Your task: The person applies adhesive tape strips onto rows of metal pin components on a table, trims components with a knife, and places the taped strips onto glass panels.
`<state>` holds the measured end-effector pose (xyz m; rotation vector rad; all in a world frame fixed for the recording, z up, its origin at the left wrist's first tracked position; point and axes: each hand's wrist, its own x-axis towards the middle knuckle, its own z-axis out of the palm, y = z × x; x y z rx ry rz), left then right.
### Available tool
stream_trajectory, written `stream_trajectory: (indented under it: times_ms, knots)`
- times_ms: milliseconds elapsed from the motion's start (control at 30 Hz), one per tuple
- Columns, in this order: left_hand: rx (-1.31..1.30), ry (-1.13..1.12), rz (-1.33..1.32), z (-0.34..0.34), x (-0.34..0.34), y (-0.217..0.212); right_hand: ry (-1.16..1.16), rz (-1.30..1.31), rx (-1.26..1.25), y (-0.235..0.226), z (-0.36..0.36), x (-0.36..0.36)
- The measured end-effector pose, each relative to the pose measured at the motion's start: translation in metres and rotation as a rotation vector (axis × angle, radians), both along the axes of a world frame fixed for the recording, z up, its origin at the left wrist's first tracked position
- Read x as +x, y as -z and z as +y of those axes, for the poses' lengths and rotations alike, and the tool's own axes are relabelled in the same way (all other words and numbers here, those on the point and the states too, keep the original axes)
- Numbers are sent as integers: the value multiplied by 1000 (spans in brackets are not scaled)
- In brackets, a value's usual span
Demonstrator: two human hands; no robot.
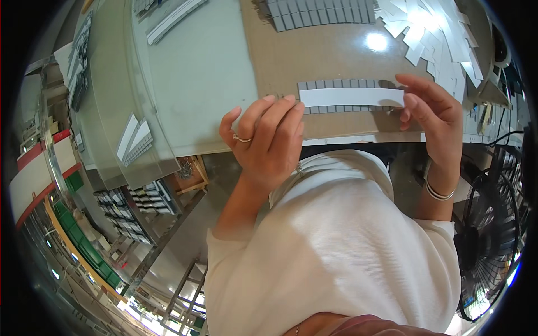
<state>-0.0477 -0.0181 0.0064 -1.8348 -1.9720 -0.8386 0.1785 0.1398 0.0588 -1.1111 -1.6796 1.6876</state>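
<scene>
1. One view only, worn on my head, facing steeply down my chest to the table edge (358,138).
2. Close range: my left hand (268,140) and right hand (431,109) sit mid-frame; fisheye rim bends straight lines.

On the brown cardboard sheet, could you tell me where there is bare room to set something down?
The brown cardboard sheet is bare in its middle, between the grey tile rows at the top and the white strip held by the left hand and right hand. The pale green tabletop to its left is also bare. The upper right is crowded with loose white strips.
</scene>
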Motion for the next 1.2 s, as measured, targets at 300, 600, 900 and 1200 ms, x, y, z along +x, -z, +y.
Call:
stream_trajectory:
  times_ms: [300,600,900,1200]
  knots:
    - [-95,10,47,-5,-1,-8,366,21,247,-10,17,56]
    - [-79,-21,39,-3,1,-4,507,-37,361,-13,12,89]
    - [-48,-8,-27,-5,-2,-3,308,-70,395,3,5,69]
    - [15,5,-76,-2,3,-2,243,-103,405,6,2,65]
